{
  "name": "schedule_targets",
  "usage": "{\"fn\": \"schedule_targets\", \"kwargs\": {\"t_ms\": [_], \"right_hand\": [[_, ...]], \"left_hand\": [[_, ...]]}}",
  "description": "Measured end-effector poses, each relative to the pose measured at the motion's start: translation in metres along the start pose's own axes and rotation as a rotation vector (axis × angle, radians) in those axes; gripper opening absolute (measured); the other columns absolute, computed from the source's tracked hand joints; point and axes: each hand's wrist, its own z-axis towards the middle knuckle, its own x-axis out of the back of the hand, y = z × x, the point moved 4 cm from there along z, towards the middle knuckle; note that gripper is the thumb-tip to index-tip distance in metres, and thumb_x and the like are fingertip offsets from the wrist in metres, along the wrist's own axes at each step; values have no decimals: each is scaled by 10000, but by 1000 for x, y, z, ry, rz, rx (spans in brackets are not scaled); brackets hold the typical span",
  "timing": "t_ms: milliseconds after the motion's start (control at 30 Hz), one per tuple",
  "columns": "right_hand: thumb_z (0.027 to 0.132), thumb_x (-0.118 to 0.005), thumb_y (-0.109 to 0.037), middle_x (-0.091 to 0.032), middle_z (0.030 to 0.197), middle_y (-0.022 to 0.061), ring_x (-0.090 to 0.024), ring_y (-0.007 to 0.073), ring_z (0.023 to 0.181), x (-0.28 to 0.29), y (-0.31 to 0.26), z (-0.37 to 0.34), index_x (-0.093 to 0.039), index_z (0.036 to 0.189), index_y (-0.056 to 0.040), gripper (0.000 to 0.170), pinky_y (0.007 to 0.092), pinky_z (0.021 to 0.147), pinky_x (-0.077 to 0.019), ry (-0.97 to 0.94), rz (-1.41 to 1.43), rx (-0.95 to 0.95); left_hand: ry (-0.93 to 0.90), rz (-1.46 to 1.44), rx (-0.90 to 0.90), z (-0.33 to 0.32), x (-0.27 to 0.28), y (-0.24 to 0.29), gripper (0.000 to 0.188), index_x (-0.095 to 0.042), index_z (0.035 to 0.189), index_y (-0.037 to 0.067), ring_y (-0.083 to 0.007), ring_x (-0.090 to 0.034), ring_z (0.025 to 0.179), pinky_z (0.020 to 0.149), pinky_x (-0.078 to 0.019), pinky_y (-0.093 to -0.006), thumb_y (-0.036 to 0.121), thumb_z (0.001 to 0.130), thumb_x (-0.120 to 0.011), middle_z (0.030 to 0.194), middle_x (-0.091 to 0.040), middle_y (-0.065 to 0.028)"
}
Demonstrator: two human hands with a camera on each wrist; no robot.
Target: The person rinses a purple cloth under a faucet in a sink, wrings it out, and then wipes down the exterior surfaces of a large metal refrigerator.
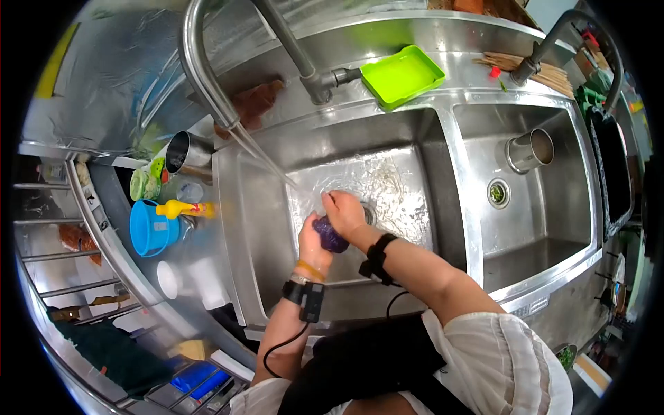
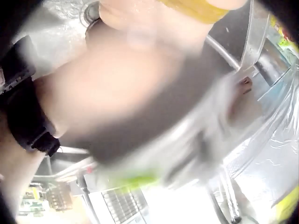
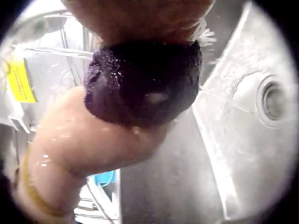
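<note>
I have the dark purple bundle (image 1: 332,236) pressed between my 2 hands, above the basin (image 1: 444,197), near the running water (image 1: 266,160). My left hand (image 1: 315,243) lies against its underside and my right hand (image 1: 347,216) bears on it from above; I cannot tell how far the fingers of either hand curl, since the bundle and my palms hide them. It shines wet and looks rough-surfaced, so I judge it soft, squashy and perhaps a little slippery, light in itself but heavier with water. I can't tell if it's cloth or food, so I'd treat it gently: 1 palm under its middle, 1 over the top, rather than tugging at an edge.
</note>
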Motion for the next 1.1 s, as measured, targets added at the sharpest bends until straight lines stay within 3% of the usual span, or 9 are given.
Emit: {"fn": "schedule_targets", "kwargs": {"t_ms": [67, 133, 200, 300, 433, 533, 733, 933, 1100], "right_hand": [[950, -557, -389, -658, 902, 162, -635, 306, 829, -15, 21, 6, -605, 989, -12, 382, 395, 748, -497, 22, 144, -94], [939, -610, -298, -643, 1080, 77, -635, 237, 911, -14, 22, 11, -519, 1233, -67, 385, 366, 755, -520, -228, 540, -605], [865, -693, -209, -670, 996, 135, -663, 259, 896, -13, 7, 10, -580, 1141, 14, 372, 381, 767, -520, -135, 813, -465], [863, -622, -7, -667, 1009, 77, -646, 179, 910, -27, -11, 38, -586, 1178, -51, 320, 318, 730, -531, -164, 575, -317], [795, -596, -34, -630, 1038, 166, -620, 393, 924, -32, -48, 9, -629, 1102, -65, 311, 415, 789, -525, -78, -110, 164], [768, -604, 0, -618, 1080, 146, -602, 376, 1007, -2, -70, -30, -640, 1097, -65, 337, 426, 814, -517, -120, -297, 405], [754, -591, 63, -605, 1170, 150, -587, 373, 1052, 27, -67, -19, -623, 1133, -32, 392, 413, 898, -496, 74, -112, 500], [748, -611, 30, -567, 1280, 173, -553, 378, 1159, 5, -61, -28, -576, 1223, -37, 481, 427, 975, -465, -107, -31, 584], [779, -597, 60, -572, 1298, 147, -580, 306, 1175, 61, -46, -28, -578, 1231, -60, 468, 360, 937, -493, -113, 27, 485]], "left_hand": [[-8, -17, -71, -3, -15, 21, 326, -589, 1032, 101, -232, -644, 958, 909, -503, -414, 414, 972, -523, 1007, -660, -61], [-123, 22, -275, -7, -19, 55, 403, -578, 1176, 113, -259, -586, 1134, 1021, -437, -475, 457, 978, -512, 1177, -627, -94], [17, 93, -267, -20, -16, 74, 502, -468, 1362, 171, -291, -441, 1311, 1069, -362, -564, 479, 968, -516, 1355, -510, -108], [227, 25, 55, -30, -12, 67, 614, -333, 1466, 221, -322, -337, 1384, 1084, -302, -620, 522, 959, -502, 1441, -416, -110], [-77, -134, 12, -13, -31, 67, 527, -523, 1284, 148, -308, -504, 1238, 1029, -414, -537, 552, 946, -492, 1314, -537, -132], [-203, -22, 64, 4, -43, 66, 472, -608, 1162, 100, -289, -599, 1097, 971, -475, -471, 510, 948, -516, 1142, -637, -119], [-187, 2, -18, 30, -71, 59, 246, -635, 1002, 72, -229, -646, 907, 848, -518, -393, 274, 964, -500, 938, -673, -82], [-129, 24, -50, 23, -46, 68, 284, -618, 1030, 67, -280, -661, 925, 885, -532, -470, 326, 983, -513, 982, -674, -117], [-65, 342, -199, 2, -70, 65, 354, -529, 1179, 75, -236, -671, 888, 739, -588, -359, -27, 851, -616, 1012, -648, -88]]}}
